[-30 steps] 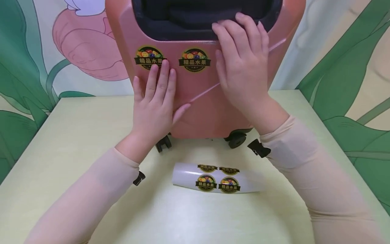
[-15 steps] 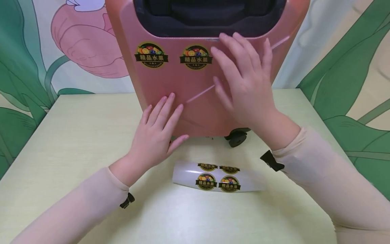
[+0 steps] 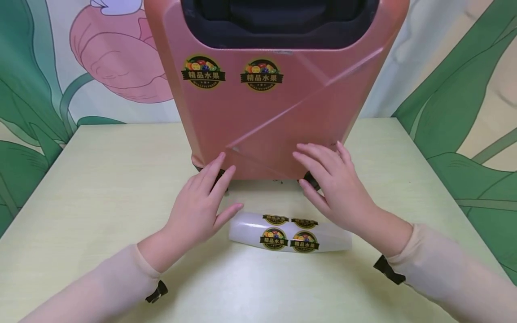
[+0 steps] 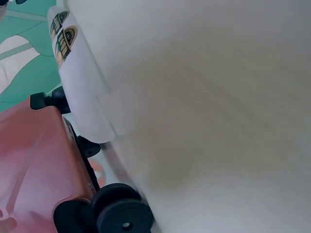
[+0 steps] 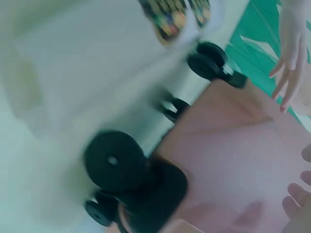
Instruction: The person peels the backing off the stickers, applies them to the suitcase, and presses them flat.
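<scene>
A left hand (image 3: pixel 195 206) and a right hand (image 3: pixel 341 188), apart and empty, fingers loosely extended, hover by opposite ends of a curled sheet (image 3: pixel 247 229) before a suitcase (image 3: pixel 266 112) toward the surface's (image 3: pixel 101 179) far edge; lightly steadying one end should limit slipping.

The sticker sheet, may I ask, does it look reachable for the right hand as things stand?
Probably yes: the right hand holds nothing and is close to the sticker sheet; the suitcase stands beyond it, and nothing visible blocks the way.
</scene>
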A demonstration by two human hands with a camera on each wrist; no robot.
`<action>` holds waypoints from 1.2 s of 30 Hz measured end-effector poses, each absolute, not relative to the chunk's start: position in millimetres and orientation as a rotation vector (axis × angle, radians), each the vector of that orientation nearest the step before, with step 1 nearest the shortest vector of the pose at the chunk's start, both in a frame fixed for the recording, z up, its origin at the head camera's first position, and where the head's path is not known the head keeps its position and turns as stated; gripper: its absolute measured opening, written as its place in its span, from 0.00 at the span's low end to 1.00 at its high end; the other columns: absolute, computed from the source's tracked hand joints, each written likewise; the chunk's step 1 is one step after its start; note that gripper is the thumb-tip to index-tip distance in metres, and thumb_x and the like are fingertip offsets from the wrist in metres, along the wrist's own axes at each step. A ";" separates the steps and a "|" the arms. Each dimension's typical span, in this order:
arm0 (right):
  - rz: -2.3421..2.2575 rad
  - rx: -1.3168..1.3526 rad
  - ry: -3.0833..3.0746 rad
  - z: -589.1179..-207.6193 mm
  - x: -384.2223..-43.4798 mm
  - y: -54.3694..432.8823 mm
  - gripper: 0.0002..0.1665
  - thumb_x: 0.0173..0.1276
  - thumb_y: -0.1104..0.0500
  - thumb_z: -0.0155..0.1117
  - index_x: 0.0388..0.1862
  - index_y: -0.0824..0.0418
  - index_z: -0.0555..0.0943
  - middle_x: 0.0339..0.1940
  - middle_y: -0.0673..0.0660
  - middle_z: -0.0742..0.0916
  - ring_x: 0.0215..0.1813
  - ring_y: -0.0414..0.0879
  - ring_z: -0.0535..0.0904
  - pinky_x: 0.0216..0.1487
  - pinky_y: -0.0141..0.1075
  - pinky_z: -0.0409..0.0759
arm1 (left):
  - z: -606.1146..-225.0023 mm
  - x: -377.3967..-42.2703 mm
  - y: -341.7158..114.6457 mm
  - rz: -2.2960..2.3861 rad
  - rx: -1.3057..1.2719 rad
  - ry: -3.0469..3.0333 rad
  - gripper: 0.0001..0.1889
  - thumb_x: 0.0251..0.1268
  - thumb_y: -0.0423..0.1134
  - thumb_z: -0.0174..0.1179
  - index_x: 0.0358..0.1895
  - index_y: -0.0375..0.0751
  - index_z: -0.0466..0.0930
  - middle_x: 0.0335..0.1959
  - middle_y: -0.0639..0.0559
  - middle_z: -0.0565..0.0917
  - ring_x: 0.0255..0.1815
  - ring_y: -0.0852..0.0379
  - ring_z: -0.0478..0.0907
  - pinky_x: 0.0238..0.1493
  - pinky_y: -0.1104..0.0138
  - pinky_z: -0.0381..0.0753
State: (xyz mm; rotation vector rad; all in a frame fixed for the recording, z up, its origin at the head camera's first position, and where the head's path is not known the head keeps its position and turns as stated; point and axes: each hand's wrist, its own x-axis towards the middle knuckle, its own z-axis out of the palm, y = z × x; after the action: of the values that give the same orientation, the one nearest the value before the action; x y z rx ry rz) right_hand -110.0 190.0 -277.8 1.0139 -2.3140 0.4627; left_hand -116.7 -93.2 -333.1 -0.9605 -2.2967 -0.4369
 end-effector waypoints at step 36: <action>0.269 1.152 -3.010 -354.9 -87.2 183.9 0.40 0.57 0.51 0.70 0.65 0.63 0.68 0.61 0.60 0.75 0.61 0.54 0.71 0.59 0.47 0.69 | -349.0 -69.8 -101.7 -1.989 -0.227 -2.754 0.16 0.71 0.44 0.50 0.54 0.38 0.74 0.48 0.45 0.78 0.48 0.50 0.77 0.48 0.59 0.74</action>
State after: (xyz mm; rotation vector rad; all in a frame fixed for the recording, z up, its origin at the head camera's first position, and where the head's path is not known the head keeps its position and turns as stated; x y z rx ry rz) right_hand -87.2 183.9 -354.9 1.1515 -3.0102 0.2686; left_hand -69.8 -101.7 -349.0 -0.2266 -2.7544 -1.9894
